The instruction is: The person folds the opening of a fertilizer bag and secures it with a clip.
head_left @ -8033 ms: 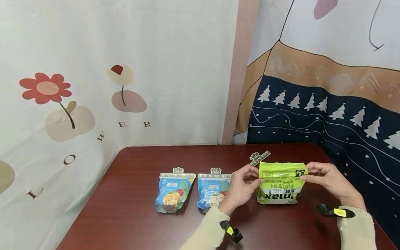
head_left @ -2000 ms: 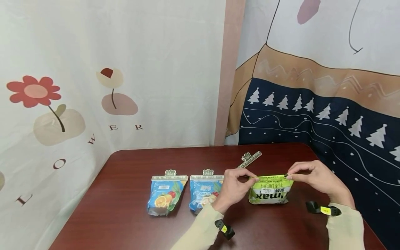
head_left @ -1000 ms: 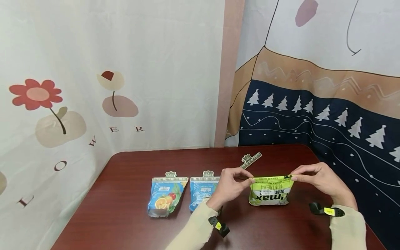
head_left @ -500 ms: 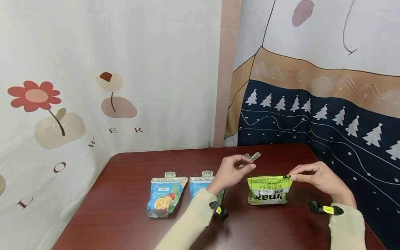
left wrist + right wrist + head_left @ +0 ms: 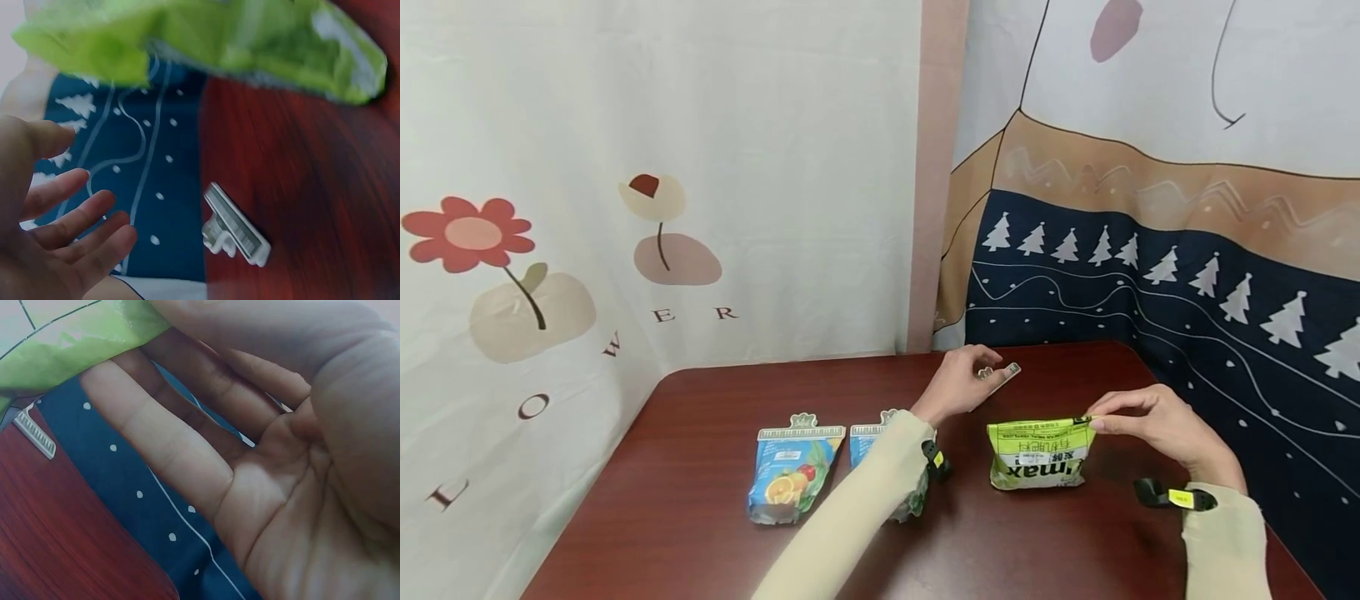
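My right hand (image 5: 1172, 437) pinches the upper right corner of a small green bag (image 5: 1037, 458), which stands on the table with its top folded down. Thumb and fingers meet at the bag's edge in the right wrist view. At the back of the table lies a loose, pale bag clip (image 5: 236, 226) with a ridged bar and a shaped handle. My left hand (image 5: 958, 385) reaches over this clip, hiding part of it in the head view. In the left wrist view its fingers (image 5: 94, 212) are spread and apart from the clip, holding nothing.
Two blue bags stand to the left: one with fruit pictures (image 5: 790, 483), another (image 5: 861, 446) largely behind my left sleeve (image 5: 850, 517). Each has a clip like the loose one across its top. Printed curtains (image 5: 805, 167) hang behind the dark red table (image 5: 700, 467).
The green bag's top, upright at first, has been folded down. My left hand has let go of its left corner and moved back to the clip. My right hand keeps its pinch.
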`<state>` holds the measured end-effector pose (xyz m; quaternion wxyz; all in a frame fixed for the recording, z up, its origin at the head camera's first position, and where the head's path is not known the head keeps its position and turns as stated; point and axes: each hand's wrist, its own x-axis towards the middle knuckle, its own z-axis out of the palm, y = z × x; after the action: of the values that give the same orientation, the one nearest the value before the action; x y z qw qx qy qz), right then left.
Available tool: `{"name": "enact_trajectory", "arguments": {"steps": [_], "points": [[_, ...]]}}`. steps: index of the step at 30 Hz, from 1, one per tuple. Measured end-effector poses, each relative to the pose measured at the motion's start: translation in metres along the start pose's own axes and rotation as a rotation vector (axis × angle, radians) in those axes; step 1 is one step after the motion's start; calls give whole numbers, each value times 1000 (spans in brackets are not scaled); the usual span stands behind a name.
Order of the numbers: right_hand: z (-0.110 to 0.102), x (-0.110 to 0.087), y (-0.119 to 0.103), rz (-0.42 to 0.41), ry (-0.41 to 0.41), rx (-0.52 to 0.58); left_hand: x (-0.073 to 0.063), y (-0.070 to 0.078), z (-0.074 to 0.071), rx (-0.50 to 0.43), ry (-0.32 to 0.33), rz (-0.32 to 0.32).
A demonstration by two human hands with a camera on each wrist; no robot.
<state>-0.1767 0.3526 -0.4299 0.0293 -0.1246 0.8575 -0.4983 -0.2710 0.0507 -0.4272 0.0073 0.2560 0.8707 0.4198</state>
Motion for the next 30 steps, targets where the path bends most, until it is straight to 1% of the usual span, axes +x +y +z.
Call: {"name": "enact_trajectory", "arguments": {"steps": [4, 9, 13, 17, 20, 24, 25, 30], "points": [[-1, 0, 1, -6, -4, 5, 11, -11, 4, 54, -37, -49], [-1, 0, 2, -5, -14, 25, 24, -25, 9, 135, -91, -81], [-1, 0, 2, -5, -18, 31, 34, -35, 15, 222, -147, -110], [-1, 0, 2, -5, -21, 34, 43, -44, 22, 332, -193, -145], [-1, 0, 3, -9, -24, 35, 48, -51, 29, 399, -211, -158], [-1, 1, 4, -13, -25, 32, 53, -57, 37, 476, -226, -144], [-1, 1, 4, -14, -25, 31, 56, -62, 41, 501, -216, -132], [-1, 1, 4, -30, -26, 30, 59, -62, 46, 589, -214, -153]]}}
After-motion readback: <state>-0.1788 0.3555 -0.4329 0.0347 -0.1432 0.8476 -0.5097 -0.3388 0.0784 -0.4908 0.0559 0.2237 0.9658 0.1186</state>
